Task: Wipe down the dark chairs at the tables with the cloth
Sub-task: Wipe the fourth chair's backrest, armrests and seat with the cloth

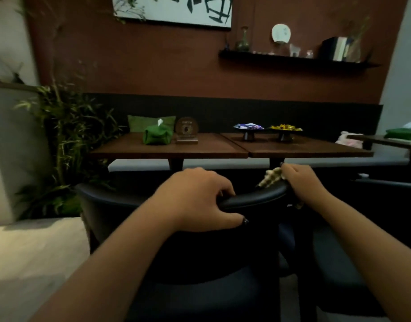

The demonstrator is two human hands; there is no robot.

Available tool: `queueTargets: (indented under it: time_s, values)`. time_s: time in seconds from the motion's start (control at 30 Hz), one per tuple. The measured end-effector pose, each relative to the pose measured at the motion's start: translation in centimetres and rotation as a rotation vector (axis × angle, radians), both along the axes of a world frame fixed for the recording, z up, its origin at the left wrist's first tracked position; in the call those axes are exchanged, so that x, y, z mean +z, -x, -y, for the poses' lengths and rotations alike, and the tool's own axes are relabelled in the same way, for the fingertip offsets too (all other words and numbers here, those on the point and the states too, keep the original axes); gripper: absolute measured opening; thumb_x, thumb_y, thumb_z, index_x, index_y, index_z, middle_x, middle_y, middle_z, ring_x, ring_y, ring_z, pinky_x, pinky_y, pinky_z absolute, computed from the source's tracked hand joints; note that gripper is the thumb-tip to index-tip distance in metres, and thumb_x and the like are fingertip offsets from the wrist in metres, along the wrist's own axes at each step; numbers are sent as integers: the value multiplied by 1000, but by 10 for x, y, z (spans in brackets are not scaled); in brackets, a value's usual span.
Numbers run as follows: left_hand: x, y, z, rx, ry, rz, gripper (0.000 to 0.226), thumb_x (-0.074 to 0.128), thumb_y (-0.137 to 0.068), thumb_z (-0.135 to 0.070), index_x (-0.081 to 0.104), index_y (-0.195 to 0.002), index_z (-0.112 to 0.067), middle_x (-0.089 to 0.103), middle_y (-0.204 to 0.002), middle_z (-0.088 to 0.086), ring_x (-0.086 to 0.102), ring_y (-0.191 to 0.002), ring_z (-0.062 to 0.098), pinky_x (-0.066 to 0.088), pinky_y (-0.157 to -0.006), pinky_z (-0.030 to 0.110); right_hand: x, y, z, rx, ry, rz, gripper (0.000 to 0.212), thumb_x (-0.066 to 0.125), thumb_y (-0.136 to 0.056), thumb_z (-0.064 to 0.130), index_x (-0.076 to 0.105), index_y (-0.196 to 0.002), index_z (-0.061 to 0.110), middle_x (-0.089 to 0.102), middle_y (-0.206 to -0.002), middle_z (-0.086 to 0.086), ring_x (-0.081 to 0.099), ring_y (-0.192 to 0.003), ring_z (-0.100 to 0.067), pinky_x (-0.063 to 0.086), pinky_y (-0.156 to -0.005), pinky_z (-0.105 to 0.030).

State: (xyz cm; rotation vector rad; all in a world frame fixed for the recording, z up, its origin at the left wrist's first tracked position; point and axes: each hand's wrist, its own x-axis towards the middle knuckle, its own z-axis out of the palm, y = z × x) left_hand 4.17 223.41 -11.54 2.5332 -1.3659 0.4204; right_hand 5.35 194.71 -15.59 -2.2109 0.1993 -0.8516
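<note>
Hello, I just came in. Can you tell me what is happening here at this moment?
A person stands behind a dark chair that faces two wooden tables pushed together. The left hand grips the top edge of the chair's backrest, with its fingers curled over it. The right hand holds a light cloth against the same edge, further right. On the tables stand a green tissue pouch, a small round sign and two footed dishes.

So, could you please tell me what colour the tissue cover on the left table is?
The tissue cover is green, clearest in the head view.
</note>
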Motion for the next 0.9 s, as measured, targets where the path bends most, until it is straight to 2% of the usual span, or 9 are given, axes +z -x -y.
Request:
queueTargets:
  time_s: [0.13, 0.2, 0.27, 0.33, 0.47, 0.63, 0.77, 0.83, 0.9]
  values:
    - [-16, -1, 2, 6, 32, 271, 49, 46, -77, -75, 65, -103, -38, 65, -72, -15, 59, -64, -1, 52, -60, 23, -3, 17, -11, 184, -17, 119, 53, 44, -98, 17, 61, -49, 19, 51, -42, 9, 44, -42, -4, 32, -39, -12]
    - [-23, 0, -2, -42, 63, 401, 56, 36, -81, -75, 63, -113, -37, 68, -80, -13, 62, -68, 2, 51, -60, 24, 2, 25, -12, 308, 13, 12, 49, 45, -99, 22, 70, -58, 29, 61, -52, 13, 51, -47, 4, 38, -47, -8]
    - [-24, 1, -15, -63, 125, 371, 61, 30, -82, -76, 61, -120, -39, 70, -88, -14, 64, -75, 3, 52, -63, 27, 6, 27, -6, 318, 147, -112, 38, 46, -97, 31, 69, -68, 22, 64, -68, 8, 55, -61, 3, 41, -61, -14]
    - [-23, -5, -39, 10, 164, 301, 70, 20, -79, -81, 62, -118, -41, 70, -84, -17, 62, -72, -1, 50, -60, 25, 5, 24, 0, 293, 232, -125, 32, 46, -97, 25, 64, -73, 15, 61, -76, 0, 55, -70, -8, 40, -67, -24]
    - [-32, -20, -77, 180, 196, 280, 91, -4, -71, -89, 68, -91, -37, 61, -61, -14, 54, -54, 0, 44, -51, 23, -5, 16, -4, 261, 92, 24, 40, 45, -98, 15, 54, -62, 2, 52, -62, -9, 47, -56, -15, 36, -59, -30]
    - [-50, -20, -65, 259, 400, 410, 72, 19, -84, -77, 66, -61, -27, 51, -45, -9, 46, -43, 4, 32, -44, 24, -6, 23, -29, 155, 35, 194, 53, 45, -99, 10, 45, -46, 18, 44, -37, 9, 38, -37, -1, 28, -40, -11]
    - [-53, -24, -64, 241, 491, 440, 64, 30, -85, -71, 66, -57, -26, 52, -45, -11, 47, -42, 3, 33, -43, 22, -10, 39, -73, 163, 210, 356, 49, 45, -97, 29, 46, -48, 25, 53, -47, 14, 45, -42, -3, 30, -43, -14]
    - [-54, -24, -64, 232, 511, 443, 63, 31, -86, -69, 67, -58, -26, 53, -45, -11, 48, -43, 3, 34, -43, 22, -10, 45, -90, 245, 293, 349, 42, 40, -92, 44, 52, -54, 30, 56, -54, 15, 47, -45, -5, 31, -43, -16]
    - [-54, -23, -65, 211, 528, 436, 62, 31, -89, -65, 67, -59, -25, 53, -46, -12, 49, -44, 3, 33, -44, 21, -5, 45, -86, 302, 308, 297, 39, 40, -92, 44, 56, -58, 34, 55, -53, 14, 45, -42, -5, 29, -40, -12]
